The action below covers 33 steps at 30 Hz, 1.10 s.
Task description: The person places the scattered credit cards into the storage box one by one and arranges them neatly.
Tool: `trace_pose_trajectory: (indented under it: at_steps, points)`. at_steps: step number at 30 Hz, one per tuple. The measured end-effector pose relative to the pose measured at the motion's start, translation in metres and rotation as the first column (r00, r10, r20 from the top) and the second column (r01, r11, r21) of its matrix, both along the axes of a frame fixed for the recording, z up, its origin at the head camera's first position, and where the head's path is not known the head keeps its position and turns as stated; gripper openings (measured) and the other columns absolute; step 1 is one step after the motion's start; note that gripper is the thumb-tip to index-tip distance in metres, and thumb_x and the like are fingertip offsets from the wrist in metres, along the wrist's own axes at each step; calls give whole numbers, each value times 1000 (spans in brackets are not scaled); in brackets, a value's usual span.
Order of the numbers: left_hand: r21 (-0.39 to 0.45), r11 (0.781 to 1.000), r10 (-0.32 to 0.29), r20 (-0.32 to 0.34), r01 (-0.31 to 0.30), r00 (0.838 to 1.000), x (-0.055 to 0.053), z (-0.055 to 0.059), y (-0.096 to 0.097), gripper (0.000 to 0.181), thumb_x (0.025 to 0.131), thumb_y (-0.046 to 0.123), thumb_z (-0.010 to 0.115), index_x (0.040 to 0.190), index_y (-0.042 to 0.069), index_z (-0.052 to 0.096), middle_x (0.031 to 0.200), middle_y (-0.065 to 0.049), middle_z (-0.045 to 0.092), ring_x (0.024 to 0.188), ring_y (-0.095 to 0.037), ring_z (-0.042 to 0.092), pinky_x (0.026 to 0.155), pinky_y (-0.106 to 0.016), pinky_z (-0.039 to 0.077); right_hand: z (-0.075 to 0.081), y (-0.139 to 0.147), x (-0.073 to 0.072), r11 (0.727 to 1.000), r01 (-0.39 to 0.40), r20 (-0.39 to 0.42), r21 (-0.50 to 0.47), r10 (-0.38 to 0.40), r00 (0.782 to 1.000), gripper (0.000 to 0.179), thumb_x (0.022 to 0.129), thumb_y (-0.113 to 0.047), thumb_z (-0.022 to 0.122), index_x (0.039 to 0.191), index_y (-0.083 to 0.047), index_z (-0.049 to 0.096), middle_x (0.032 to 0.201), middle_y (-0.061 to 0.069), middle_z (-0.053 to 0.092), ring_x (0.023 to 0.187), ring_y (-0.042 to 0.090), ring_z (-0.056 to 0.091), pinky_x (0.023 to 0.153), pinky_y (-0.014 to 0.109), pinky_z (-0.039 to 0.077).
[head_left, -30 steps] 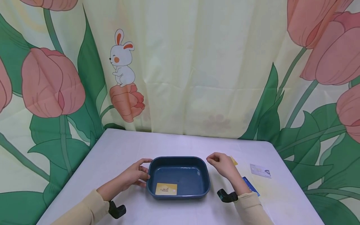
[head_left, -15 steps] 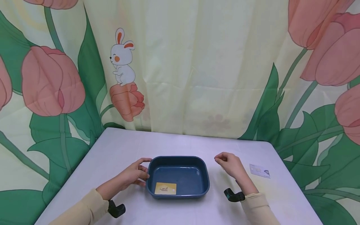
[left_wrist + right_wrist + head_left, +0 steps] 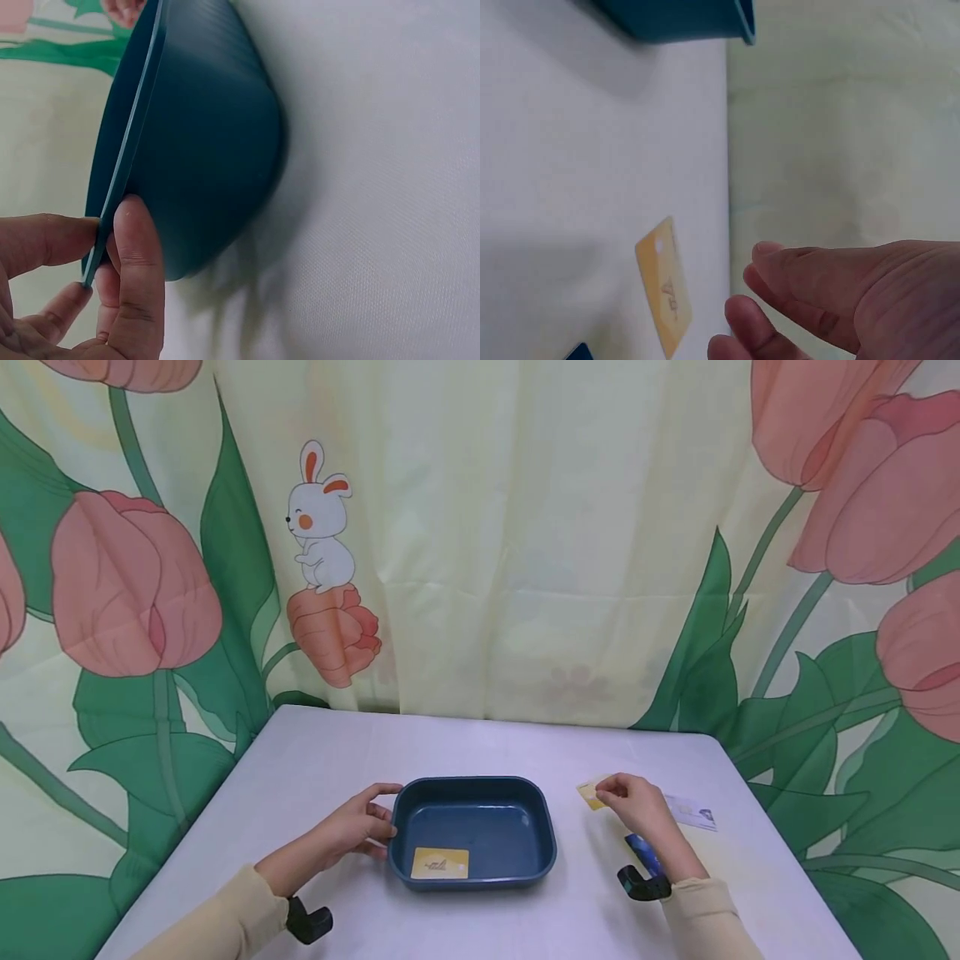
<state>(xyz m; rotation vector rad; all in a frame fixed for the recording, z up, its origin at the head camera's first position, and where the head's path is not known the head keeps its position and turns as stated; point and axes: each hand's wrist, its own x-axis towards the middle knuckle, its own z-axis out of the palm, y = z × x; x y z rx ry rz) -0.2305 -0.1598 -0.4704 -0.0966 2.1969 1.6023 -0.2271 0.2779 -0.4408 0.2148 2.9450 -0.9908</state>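
My left hand (image 3: 356, 827) grips the left rim of a dark blue rectangular basin (image 3: 498, 835) standing on the table. In the left wrist view, the thumb and fingers (image 3: 137, 277) pinch that rim from both sides. A yellow card (image 3: 440, 863) lies inside, at the basin's near left corner. My right hand (image 3: 637, 806) hovers over the right side of the table, by a second yellow card (image 3: 589, 794) that it partly covers in the head view. In the right wrist view, its loosely curled fingers hold nothing, and that yellow card (image 3: 664, 289) lies flat below them.
A silver-grey card (image 3: 692, 813) lies right of my right hand, and a blue card (image 3: 643, 853) shows partly behind the right wrist. Both wrists carry black cameras. A curtain printed with tulips and a rabbit (image 3: 322, 535) hangs behind the white-covered table (image 3: 465, 743).
My right hand has moved rightward, away from the basin, and the yellow card on the table now shows left of its fingers. My left hand keeps its hold on the rim.
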Motion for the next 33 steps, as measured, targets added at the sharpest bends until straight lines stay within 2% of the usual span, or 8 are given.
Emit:
trace_pose_trajectory:
  at_steps: [8, 17, 25, 33]
  points:
    - [-9, 1000, 6, -7, -7, 1000, -2, -3, -1, 73, 86, -4, 68, 153, 12, 43, 108, -18, 59, 84, -27, 69, 66, -37, 63, -18, 23, 3, 997, 57, 72, 51, -60, 996, 28, 96, -14, 70, 116, 6, 66, 105, 21, 68, 92, 29, 62, 80, 42, 57]
    - [0, 1000, 2, -5, -2, 1000, 0, 2, 0, 72, 87, -4, 67, 153, 12, 43, 107, -17, 59, 83, -27, 68, 66, -37, 62, -28, 36, 7, 996, 80, 109, 36, -83, 991, 30, 95, -14, 71, 118, 5, 65, 109, 24, 67, 95, 31, 62, 85, 46, 57]
    - [3, 1000, 4, -1, -4, 1000, 1, 4, 2, 72, 87, -5, 67, 153, 12, 43, 108, -18, 59, 83, -27, 68, 66, -36, 62, -39, 48, 14, 991, 105, 148, 81, -116, 982, 37, 92, -17, 75, 118, 7, 63, 109, 28, 65, 94, 36, 61, 84, 52, 53]
    - [9, 1000, 7, -1, -7, 1000, 2, 3, 1, 72, 87, -5, 67, 153, 11, 43, 109, -19, 58, 83, -27, 68, 66, -36, 62, -36, 50, 20, 978, 121, 230, 168, -158, 960, 55, 85, -21, 83, 125, 7, 59, 110, 31, 63, 92, 41, 59, 82, 55, 54]
